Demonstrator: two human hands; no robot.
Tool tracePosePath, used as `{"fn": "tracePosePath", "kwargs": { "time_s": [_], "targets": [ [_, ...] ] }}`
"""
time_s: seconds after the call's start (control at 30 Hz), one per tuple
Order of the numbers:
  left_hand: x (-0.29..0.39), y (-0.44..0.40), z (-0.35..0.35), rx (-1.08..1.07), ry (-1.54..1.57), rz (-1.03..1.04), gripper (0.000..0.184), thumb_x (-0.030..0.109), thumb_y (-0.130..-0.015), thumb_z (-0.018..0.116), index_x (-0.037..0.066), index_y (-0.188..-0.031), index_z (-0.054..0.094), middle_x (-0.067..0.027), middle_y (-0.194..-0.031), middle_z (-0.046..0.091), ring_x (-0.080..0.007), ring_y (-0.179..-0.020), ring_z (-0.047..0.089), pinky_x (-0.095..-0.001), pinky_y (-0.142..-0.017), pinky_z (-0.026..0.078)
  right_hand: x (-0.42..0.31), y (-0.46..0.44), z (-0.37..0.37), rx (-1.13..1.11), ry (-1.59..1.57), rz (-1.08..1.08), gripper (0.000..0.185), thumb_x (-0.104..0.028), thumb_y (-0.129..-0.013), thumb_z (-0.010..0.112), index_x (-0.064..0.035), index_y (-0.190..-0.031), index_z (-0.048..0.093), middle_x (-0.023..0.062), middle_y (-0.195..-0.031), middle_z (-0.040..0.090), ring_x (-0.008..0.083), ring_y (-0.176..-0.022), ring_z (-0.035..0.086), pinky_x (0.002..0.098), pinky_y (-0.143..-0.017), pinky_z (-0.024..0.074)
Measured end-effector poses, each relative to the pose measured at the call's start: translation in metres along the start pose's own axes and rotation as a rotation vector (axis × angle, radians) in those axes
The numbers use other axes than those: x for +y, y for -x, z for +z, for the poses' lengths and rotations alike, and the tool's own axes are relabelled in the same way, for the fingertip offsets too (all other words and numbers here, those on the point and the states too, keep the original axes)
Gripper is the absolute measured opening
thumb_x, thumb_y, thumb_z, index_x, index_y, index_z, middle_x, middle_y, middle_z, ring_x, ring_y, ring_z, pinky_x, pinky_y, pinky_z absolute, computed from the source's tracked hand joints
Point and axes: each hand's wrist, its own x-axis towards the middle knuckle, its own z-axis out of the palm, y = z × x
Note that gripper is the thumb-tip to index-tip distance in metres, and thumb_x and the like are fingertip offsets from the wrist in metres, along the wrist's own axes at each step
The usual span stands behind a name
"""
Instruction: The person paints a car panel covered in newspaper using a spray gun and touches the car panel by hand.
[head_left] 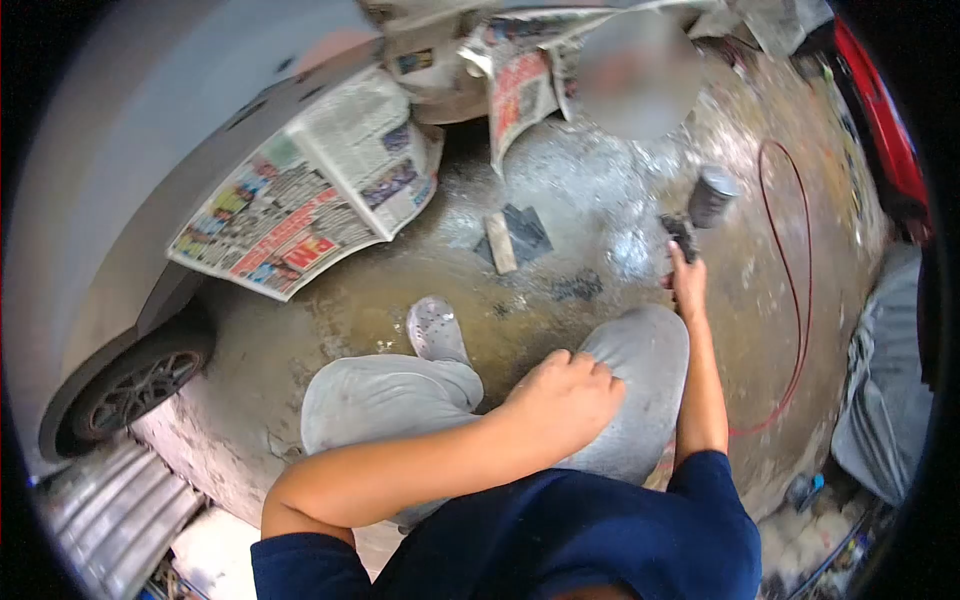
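My right hand (685,280) is stretched forward past my right knee, its fingers wrapped round a dark spray gun (681,236). Beside the gun's front is a grey cylindrical cup (713,195); I cannot tell whether the two are joined. My left hand (568,395) rests on my right thigh, fingers curled in, and no object shows in it. On the wet floor ahead lie dark sheets (530,230) with a pale flat block (501,243) across them.
Newspaper (310,200) hangs along the car body (130,150) on the left, above a wheel (130,385). A red hose (808,270) loops over the floor at right. Grey cloth (885,370) and a red object (880,110) line the right edge. Corrugated sheet (115,510) lies lower left.
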Motion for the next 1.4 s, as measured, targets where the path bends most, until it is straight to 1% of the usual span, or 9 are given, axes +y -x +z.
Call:
{"fn": "tracePosePath", "kwargs": {
  "time_s": [0.1, 0.17, 0.2, 0.3, 0.43, 0.57, 0.7, 0.87, 1.4],
  "targets": [
    [-0.001, -0.002, 0.008, 0.062, 0.000, 0.000, 0.009, 0.016, -0.083, 0.062, 0.008, -0.087, 0.064, -0.0073, -0.083, 0.067, -0.0236, -0.085, 0.067, -0.0362, -0.071, 0.050, -0.048, -0.009, -0.006, 0.063, -0.183, -0.352, 0.032, -0.025, -0.100, 0.070, -0.0041, -0.123, 0.064, 0.0028, -0.091, 0.067, 0.0077, -0.058, 0.057, 0.0239, -0.052, 0.0472],
    [0.001, -0.005, 0.006, 0.085, 0.009, -0.004, 0.009, 0.016, -0.083, 0.061, 0.008, -0.086, 0.065, -0.0081, -0.083, 0.067, -0.0245, -0.085, 0.067, -0.0370, -0.071, 0.051, -0.124, 0.018, 0.006, 0.077, -0.292, -0.625, 0.031, -0.021, -0.100, 0.068, -0.0049, -0.126, 0.063, 0.0018, -0.098, 0.070, 0.0058, -0.061, 0.056, 0.0224, -0.052, 0.0455],
    [0.002, -0.005, 0.005, 0.092, 0.017, -0.003, 0.009, 0.016, -0.084, 0.061, 0.008, -0.086, 0.065, -0.0085, -0.083, 0.067, -0.0249, -0.084, 0.068, -0.0373, -0.071, 0.052, -0.150, 0.030, 0.014, 0.021, -0.315, -0.644, 0.030, -0.020, -0.100, 0.068, -0.0050, -0.127, 0.063, 0.0015, -0.101, 0.071, 0.0052, -0.062, 0.055, 0.0221, -0.053, 0.0452],
    [-0.002, -0.003, 0.000, 0.046, -0.007, -0.035, 0.011, 0.015, -0.085, 0.060, 0.006, -0.087, 0.065, -0.0100, -0.084, 0.068, -0.0272, -0.085, 0.069, -0.0402, -0.072, 0.054, -0.206, 0.069, 0.047, -0.138, -0.353, -0.694, 0.029, -0.017, -0.100, 0.068, -0.0051, -0.127, 0.063, 0.0007, -0.106, 0.072, 0.0030, -0.061, 0.053, 0.0212, -0.052, 0.0442],
    [-0.005, 0.006, -0.002, 0.068, 0.029, -0.092, 0.013, 0.014, -0.086, 0.059, 0.004, -0.089, 0.066, -0.0125, -0.085, 0.068, -0.0295, -0.086, 0.070, -0.0434, -0.074, 0.056, -0.251, 0.136, 0.112, -0.405, -0.492, -0.583, 0.035, -0.028, -0.096, 0.076, -0.0090, -0.124, 0.065, -0.0023, -0.090, 0.068, 0.0035, -0.058, 0.053, 0.0215, -0.050, 0.0431],
    [-0.004, 0.015, -0.006, 0.046, 0.016, -0.190, 0.014, 0.014, -0.087, 0.059, 0.004, -0.092, 0.067, -0.0137, -0.086, 0.069, -0.0294, -0.087, 0.070, -0.0438, -0.075, 0.056, -0.265, 0.164, 0.158, -0.540, -0.522, -0.604, 0.041, -0.028, -0.097, 0.075, -0.0053, -0.128, 0.062, 0.0002, -0.090, 0.068, 0.0045, -0.062, 0.055, 0.0235, -0.049, 0.0447],
    [-0.013, 0.028, -0.008, 0.012, -0.092, -0.332, 0.015, 0.014, -0.088, 0.059, 0.004, -0.094, 0.068, -0.0132, -0.087, 0.070, -0.0289, -0.088, 0.070, -0.0425, -0.076, 0.056, -0.258, 0.164, 0.176, -0.464, -0.430, -0.647, 0.043, -0.028, -0.098, 0.074, -0.0034, -0.130, 0.060, 0.0060, -0.095, 0.072, 0.0111, -0.074, 0.063, 0.0293, -0.065, 0.0528],
    [-0.032, 0.041, -0.014, 0.015, -0.151, -0.421, 0.014, 0.014, -0.088, 0.059, 0.005, -0.094, 0.068, -0.0128, -0.090, 0.070, -0.0284, -0.091, 0.070, -0.0420, -0.078, 0.056, -0.255, 0.157, 0.184, -0.369, -0.383, -0.766, 0.041, -0.026, -0.096, 0.075, -0.0048, -0.129, 0.061, 0.0113, -0.098, 0.073, 0.0203, -0.087, 0.070, 0.0350, -0.079, 0.0543],
    [-0.039, 0.037, -0.006, -0.025, -0.100, -0.383, 0.015, 0.019, -0.092, 0.064, 0.004, -0.092, 0.068, -0.0140, -0.089, 0.069, -0.0315, -0.089, 0.068, -0.0441, -0.078, 0.054, -0.263, 0.162, 0.173, -0.395, -0.393, -0.759, 0.039, -0.028, -0.096, 0.075, -0.0030, -0.122, 0.059, 0.0181, -0.103, 0.075, 0.0274, -0.094, 0.073, 0.0371, -0.082, 0.0547]
  ]
}}
